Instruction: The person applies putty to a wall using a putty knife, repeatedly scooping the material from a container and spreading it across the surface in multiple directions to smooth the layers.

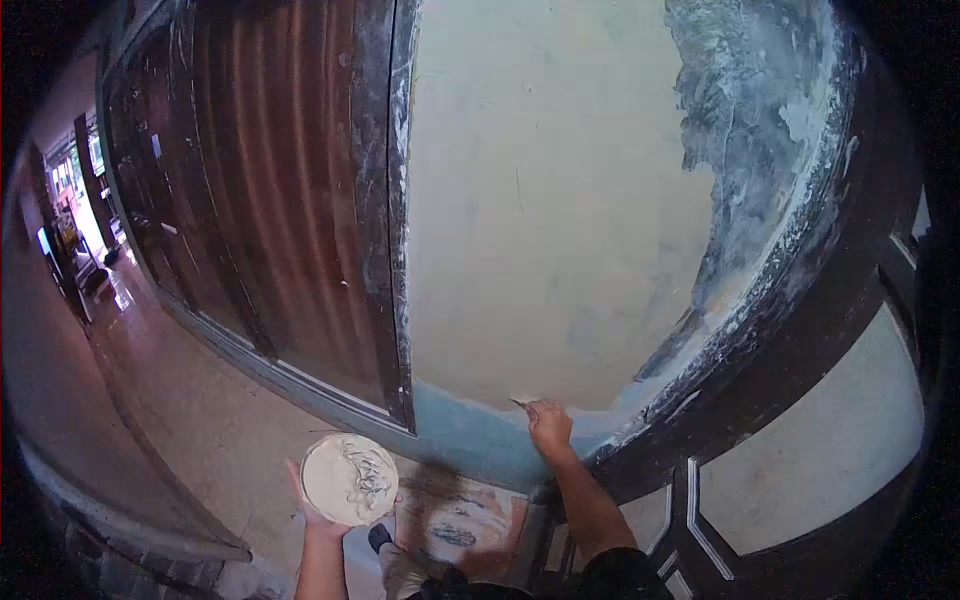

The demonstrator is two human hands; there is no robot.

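A round container of pale paste (335, 482) rests in my left hand (316, 518), whose fingers wrap round its side and underside. The paste is ridged and smeared on its right half. My right hand (549, 428) is closed on a small, thin-edged spreading tool (520, 402) with a bit of pale paste on it. The tool is at the lower edge of the beige coating on the wall (550, 250), just above a bare blue-green strip (460, 430).
Left of the coated wall stands a dark-framed panel with brown curtains (290, 200). Dark wood with pale panels (820, 450) curves along the right. A paste-smeared board (460, 520) lies below, beside my foot (379, 537). A passage leads off at far left.
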